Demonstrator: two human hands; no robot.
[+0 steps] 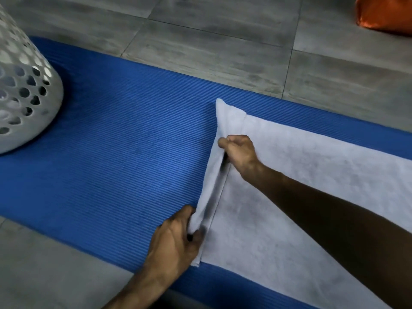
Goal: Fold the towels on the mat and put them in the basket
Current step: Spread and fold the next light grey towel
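Both hands pinch the towel's (301, 197) lifted left edge, left hand (176, 239) near, right hand (239, 152) farther; bare mat (111, 152) stretches toward the basket (24, 90).

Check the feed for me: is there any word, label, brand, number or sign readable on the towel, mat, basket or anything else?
None can be read.
towel: plain, no tag or print showing.
mat: ribbed only, no logo.
basket: holes only, no lettering.
orange bag: no print visible on the part in view.
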